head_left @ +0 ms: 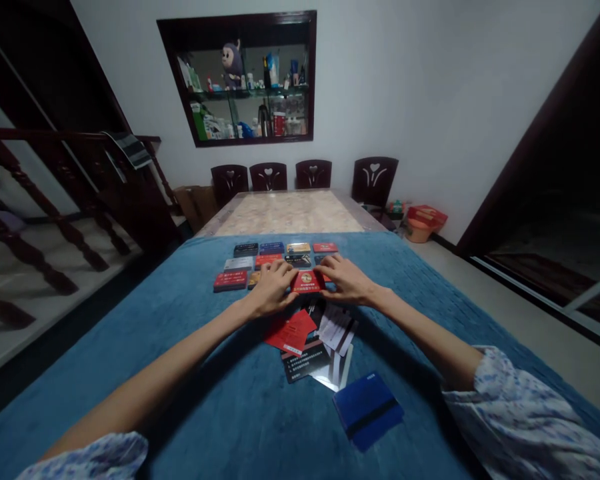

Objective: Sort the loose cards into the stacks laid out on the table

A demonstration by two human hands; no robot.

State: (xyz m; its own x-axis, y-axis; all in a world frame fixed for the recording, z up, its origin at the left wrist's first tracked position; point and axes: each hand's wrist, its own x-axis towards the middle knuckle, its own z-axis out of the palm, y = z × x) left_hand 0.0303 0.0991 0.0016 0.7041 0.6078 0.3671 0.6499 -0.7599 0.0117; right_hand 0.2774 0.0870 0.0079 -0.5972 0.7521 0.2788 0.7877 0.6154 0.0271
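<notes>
Left hand (271,288) and right hand (344,279) both on red card (307,281), fingers pinching its opposite short edges, card flat on blue cloth (190,373). Card sits at near edge of card grid (275,257), grid spreading toward 11 o'clock. Loose card pile (313,343) at 6 o'clock from hands. Blue card (367,410) at 5 o'clock, apart from pile.
</notes>
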